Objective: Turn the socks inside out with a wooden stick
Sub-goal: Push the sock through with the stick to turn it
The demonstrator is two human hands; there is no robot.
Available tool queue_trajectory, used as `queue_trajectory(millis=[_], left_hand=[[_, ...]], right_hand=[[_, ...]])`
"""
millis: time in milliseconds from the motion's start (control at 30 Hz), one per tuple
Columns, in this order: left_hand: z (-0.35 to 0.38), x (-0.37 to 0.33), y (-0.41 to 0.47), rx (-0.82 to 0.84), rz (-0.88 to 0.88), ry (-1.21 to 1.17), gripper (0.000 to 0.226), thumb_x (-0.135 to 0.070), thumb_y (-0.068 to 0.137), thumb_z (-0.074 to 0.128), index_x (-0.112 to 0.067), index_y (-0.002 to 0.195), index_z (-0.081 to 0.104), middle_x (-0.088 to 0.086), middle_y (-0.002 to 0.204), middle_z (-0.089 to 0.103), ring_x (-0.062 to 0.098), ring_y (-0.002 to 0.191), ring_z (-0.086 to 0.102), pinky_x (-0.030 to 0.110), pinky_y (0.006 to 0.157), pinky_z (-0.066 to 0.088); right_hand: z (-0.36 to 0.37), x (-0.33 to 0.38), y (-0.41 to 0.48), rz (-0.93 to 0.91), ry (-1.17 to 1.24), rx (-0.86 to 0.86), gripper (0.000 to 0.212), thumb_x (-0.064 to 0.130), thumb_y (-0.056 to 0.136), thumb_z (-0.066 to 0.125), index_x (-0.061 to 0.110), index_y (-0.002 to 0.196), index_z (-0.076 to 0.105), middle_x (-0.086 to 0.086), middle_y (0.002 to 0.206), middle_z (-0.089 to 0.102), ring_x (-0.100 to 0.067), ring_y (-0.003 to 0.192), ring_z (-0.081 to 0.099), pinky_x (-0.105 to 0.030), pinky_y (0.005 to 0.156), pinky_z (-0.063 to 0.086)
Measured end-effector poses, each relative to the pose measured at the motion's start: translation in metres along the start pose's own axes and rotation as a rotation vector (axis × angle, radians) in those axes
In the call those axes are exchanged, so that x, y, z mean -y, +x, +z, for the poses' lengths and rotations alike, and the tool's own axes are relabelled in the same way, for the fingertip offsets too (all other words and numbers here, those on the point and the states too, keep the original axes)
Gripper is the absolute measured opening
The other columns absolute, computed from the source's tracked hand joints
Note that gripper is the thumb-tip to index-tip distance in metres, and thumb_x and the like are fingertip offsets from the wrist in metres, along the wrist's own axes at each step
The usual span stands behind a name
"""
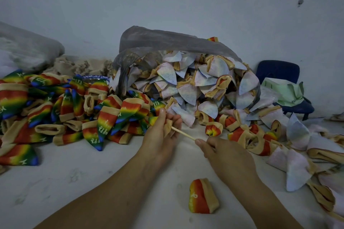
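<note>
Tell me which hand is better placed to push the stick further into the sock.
Right. The right hand pinches the free end of the stick, lined up with the sock. The left hand is wrapped around that sock, holding it.

White worktable point(78, 182), smudged in places, rainbow socks point(61, 117) heaped at left, pale inside-out socks point(195, 83) spilling from a grey plastic bag point(167, 41) behind, one bunched sock point(202, 196) alone near front.

A heap of rainbow-striped socks point(61, 109) lies left; the grey plastic bag point(158, 41) of pale inside-out socks point(193, 83) stands behind, the dark blue chair point(279, 72) further right.
</note>
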State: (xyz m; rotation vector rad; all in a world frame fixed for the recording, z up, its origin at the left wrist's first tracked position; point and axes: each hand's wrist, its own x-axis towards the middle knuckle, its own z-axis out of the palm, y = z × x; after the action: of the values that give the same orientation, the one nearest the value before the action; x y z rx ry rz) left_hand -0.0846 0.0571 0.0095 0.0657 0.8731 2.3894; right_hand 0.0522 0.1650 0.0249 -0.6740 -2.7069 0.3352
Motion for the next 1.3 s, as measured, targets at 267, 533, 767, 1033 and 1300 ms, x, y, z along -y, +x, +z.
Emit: queue_trajectory(millis=[267,533,767,1033,1300], left_hand=[[0.006,-0.003,-0.011,0.095,-0.024,0.114,0.050,-0.029,0.099,0.055,-0.015,0.051,0.052,0.004,0.070,0.071,0.014,0.074,0.073,0.032,0.083,0.053],[0.011,0.002,-0.010,0.121,0.052,0.136,0.056,-0.026,0.102,0.046,-0.018,0.046,0.045,0.015,0.093,0.076,0.022,0.088,0.075,0.031,0.085,0.055],[0.004,0.009,-0.007,0.065,0.073,0.115,0.062,-0.065,0.073,0.048,-0.008,0.067,0.073,0.012,0.087,0.076,0.016,0.084,0.075,0.021,0.067,0.057],[0.006,0.009,-0.004,0.083,0.092,0.173,0.072,-0.074,0.071,0.042,-0.009,0.085,0.070,0.012,0.094,0.076,0.016,0.081,0.074,0.026,0.069,0.055],[-0.005,-0.002,-0.004,-0.038,0.455,1.027,0.082,-0.079,0.077,0.016,-0.017,0.046,0.058,-0.005,0.045,0.057,-0.001,0.043,0.053,0.021,0.057,0.041]], right_hand=[[-0.006,-0.006,0.003,-0.063,0.048,0.031,0.056,0.072,0.084,0.029,0.027,0.075,0.061,0.008,0.078,0.068,-0.005,0.066,0.060,-0.031,0.063,0.052],[0.014,0.013,0.001,0.139,0.330,0.080,0.052,0.068,0.087,0.039,0.026,0.063,0.059,0.011,0.068,0.064,-0.005,0.067,0.059,-0.028,0.065,0.048],[0.013,0.006,0.006,0.121,0.338,0.090,0.050,0.069,0.085,0.041,0.028,0.063,0.060,0.014,0.069,0.066,-0.003,0.071,0.062,-0.033,0.073,0.053],[0.007,-0.002,0.004,0.150,0.363,0.096,0.049,0.065,0.088,0.042,0.026,0.064,0.059,0.008,0.073,0.066,-0.009,0.074,0.062,-0.036,0.075,0.052],[0.006,-0.006,0.002,0.151,0.502,0.106,0.051,0.063,0.086,0.046,0.023,0.057,0.058,0.011,0.059,0.061,-0.001,0.054,0.052,-0.026,0.059,0.039]])
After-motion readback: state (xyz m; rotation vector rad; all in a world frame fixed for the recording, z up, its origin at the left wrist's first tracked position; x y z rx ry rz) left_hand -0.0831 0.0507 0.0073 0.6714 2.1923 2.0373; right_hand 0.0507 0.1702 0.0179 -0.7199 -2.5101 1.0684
